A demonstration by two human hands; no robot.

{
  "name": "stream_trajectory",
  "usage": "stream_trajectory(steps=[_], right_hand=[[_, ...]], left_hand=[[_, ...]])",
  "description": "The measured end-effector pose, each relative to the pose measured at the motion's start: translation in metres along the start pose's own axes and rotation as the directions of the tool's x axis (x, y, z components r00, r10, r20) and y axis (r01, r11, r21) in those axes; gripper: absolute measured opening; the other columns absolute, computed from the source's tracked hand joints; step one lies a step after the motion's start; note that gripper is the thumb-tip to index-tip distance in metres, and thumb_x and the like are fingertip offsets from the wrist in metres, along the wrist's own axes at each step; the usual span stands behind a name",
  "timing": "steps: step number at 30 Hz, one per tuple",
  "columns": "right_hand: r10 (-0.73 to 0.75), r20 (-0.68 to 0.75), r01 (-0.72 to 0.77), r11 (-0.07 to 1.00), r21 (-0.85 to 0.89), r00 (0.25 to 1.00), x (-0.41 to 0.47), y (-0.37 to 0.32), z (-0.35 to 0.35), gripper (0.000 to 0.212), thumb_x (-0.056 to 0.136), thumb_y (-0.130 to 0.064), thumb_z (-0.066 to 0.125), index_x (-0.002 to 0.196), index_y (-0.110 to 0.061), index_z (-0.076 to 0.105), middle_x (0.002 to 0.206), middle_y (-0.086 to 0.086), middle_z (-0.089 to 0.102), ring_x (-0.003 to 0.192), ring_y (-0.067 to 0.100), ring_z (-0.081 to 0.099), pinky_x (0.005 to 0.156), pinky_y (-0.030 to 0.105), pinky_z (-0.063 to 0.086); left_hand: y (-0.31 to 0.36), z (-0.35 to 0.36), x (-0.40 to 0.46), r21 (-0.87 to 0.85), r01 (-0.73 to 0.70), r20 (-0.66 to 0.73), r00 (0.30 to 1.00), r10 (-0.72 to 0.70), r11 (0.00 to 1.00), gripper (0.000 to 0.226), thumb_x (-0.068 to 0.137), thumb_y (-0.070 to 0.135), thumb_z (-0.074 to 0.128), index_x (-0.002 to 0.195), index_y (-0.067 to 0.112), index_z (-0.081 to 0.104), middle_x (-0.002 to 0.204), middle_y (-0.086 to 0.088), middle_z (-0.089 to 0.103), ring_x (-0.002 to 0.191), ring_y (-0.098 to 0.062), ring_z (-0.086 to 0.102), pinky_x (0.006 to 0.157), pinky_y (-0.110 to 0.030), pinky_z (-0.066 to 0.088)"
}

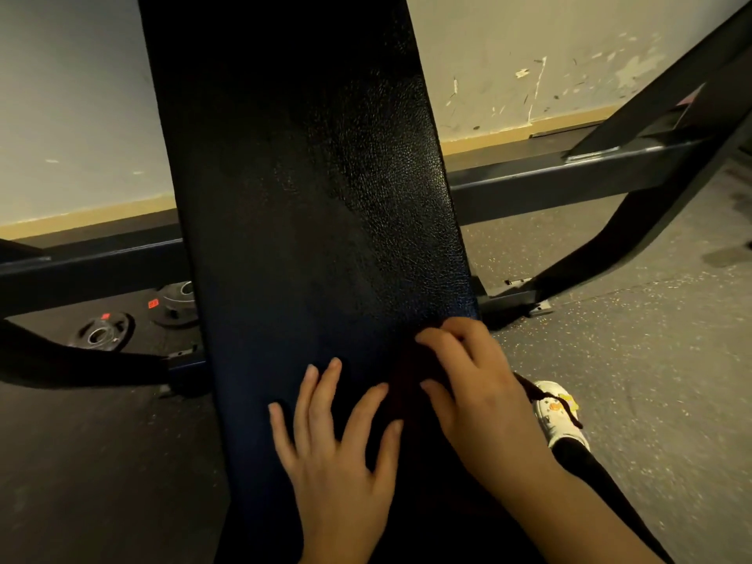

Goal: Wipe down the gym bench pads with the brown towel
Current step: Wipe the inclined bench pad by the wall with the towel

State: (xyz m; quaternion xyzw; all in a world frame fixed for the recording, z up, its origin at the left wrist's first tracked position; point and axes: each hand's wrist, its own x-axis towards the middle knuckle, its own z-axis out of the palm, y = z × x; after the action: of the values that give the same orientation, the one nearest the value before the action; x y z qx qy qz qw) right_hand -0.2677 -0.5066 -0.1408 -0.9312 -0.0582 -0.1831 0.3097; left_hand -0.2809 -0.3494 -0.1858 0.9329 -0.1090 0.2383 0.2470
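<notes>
A long black textured bench pad runs from the top of the head view down to the bottom middle. The brown towel is a dark bunch on the pad's lower right part, hard to make out against the black. My right hand lies over it with curled fingers gripping the cloth; a strip of towel hangs off to the right. My left hand rests flat on the pad just left of the towel, fingers spread and straight.
The bench's dark steel frame crosses behind the pad, with angled legs at left and right. Two weight plates lie on the dark floor at left. A white shoe stands on the speckled floor at right. A scuffed wall is behind.
</notes>
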Motion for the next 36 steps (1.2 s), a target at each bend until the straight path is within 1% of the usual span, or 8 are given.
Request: stream_trajectory(steps=[4, 10, 13, 19, 24, 30, 33, 36], right_hand=[[0.079, -0.01, -0.078, 0.996, 0.039, 0.997, 0.004, -0.001, -0.002, 0.046, 0.073, -0.001, 0.077, 0.111, -0.017, 0.057, 0.114, 0.003, 0.05, 0.095, 0.025, 0.056, 0.069, 0.026, 0.045], [0.114, 0.062, -0.111, 0.993, -0.045, 0.992, 0.0, -0.003, -0.029, 0.033, 0.081, -0.011, 0.064, 0.095, -0.032, 0.042, 0.11, -0.01, 0.047, 0.071, 0.012, 0.047, 0.054, 0.017, 0.032], [0.2, 0.163, -0.2, 0.98, -0.019, 0.966, -0.006, -0.011, -0.04, 0.034, 0.09, -0.016, 0.059, 0.094, -0.037, 0.033, 0.079, -0.011, 0.052, 0.065, 0.008, 0.049, 0.054, 0.021, 0.034], [0.167, 0.173, -0.158, 0.985, -0.068, 0.971, 0.01, -0.049, -0.09, 0.022, 0.091, -0.025, 0.064, 0.1, -0.038, 0.049, 0.093, -0.018, 0.05, 0.084, 0.002, 0.05, 0.069, 0.021, 0.039], [0.098, 0.139, -0.074, 0.983, -0.167, 0.985, 0.019, -0.096, -0.131, 0.01, 0.094, -0.037, 0.058, 0.096, -0.032, 0.05, 0.09, -0.014, 0.05, 0.084, 0.012, 0.056, 0.071, 0.033, 0.047], [0.038, 0.108, -0.026, 0.994, -0.103, 0.993, 0.02, -0.144, -0.168, 0.016, 0.094, -0.039, 0.06, 0.091, -0.031, 0.047, 0.079, -0.012, 0.053, 0.071, 0.003, 0.051, 0.055, 0.02, 0.036], [-0.021, 0.096, 0.029, 0.996, -0.086, 0.995, 0.02, -0.165, -0.186, 0.012, 0.095, -0.026, 0.061, 0.096, -0.033, 0.052, 0.091, -0.015, 0.052, 0.083, 0.003, 0.05, 0.064, 0.018, 0.036], [-0.018, 0.083, 0.028, 0.992, -0.122, 0.996, 0.018, -0.181, -0.202, 0.013, 0.097, -0.023, 0.057, 0.099, -0.035, 0.052, 0.096, -0.013, 0.053, 0.088, 0.01, 0.052, 0.072, 0.027, 0.038]], left_hand=[[0.008, 0.0, -0.002, -0.062, -0.046, -0.071, 0.997, 0.042, 0.997, 0.017, 0.085, 0.033, 0.054, 0.102, 0.033, 0.054, 0.13, 0.005, 0.054, 0.136, -0.019, 0.041, 0.12, -0.044, 0.01], [0.022, -0.03, 0.018, -0.328, 0.021, -0.038, 0.999, -0.035, 0.944, 0.018, 0.088, 0.024, 0.045, 0.103, 0.032, 0.05, 0.099, 0.022, 0.053, 0.095, 0.005, 0.054, 0.091, -0.008, 0.036], [0.031, -0.047, 0.03, -0.426, 0.06, 0.011, 0.998, -0.062, 0.903, 0.02, 0.088, 0.022, 0.044, 0.103, 0.035, 0.049, 0.102, 0.024, 0.049, 0.099, 0.015, 0.051, 0.081, 0.002, 0.035], [0.029, -0.093, 0.043, -0.375, 0.032, 0.069, 0.998, -0.006, 0.926, 0.047, 0.09, 0.0, 0.062, 0.11, 0.041, 0.053, 0.105, 0.025, 0.052, 0.1, 0.011, 0.054, 0.078, -0.003, 0.04], [0.03, -0.147, 0.062, -0.293, -0.046, 0.0, 0.999, 0.048, 0.955, 0.035, 0.09, 0.002, 0.065, 0.117, 0.023, 0.066, 0.102, 0.023, 0.054, 0.1, 0.018, 0.05, 0.083, 0.0, 0.038], [0.037, -0.218, 0.078, -0.186, -0.1, -0.046, 0.995, 0.093, 0.978, 0.022, 0.095, 0.024, 0.052, 0.111, 0.023, 0.067, 0.099, 0.015, 0.056, 0.085, 0.0, 0.054, 0.07, -0.009, 0.038], [0.041, -0.248, 0.079, -0.176, -0.085, -0.032, 0.996, 0.081, 0.981, 0.019, 0.095, 0.026, 0.055, 0.109, 0.023, 0.068, 0.097, 0.014, 0.057, 0.087, -0.003, 0.055, 0.072, -0.011, 0.039], [0.043, -0.272, 0.075, -0.094, -0.101, 0.036, 0.994, 0.104, 0.991, 0.019, 0.095, 0.021, 0.061, 0.112, 0.023, 0.067, 0.102, 0.011, 0.059, 0.095, -0.009, 0.058, 0.08, -0.022, 0.046]])
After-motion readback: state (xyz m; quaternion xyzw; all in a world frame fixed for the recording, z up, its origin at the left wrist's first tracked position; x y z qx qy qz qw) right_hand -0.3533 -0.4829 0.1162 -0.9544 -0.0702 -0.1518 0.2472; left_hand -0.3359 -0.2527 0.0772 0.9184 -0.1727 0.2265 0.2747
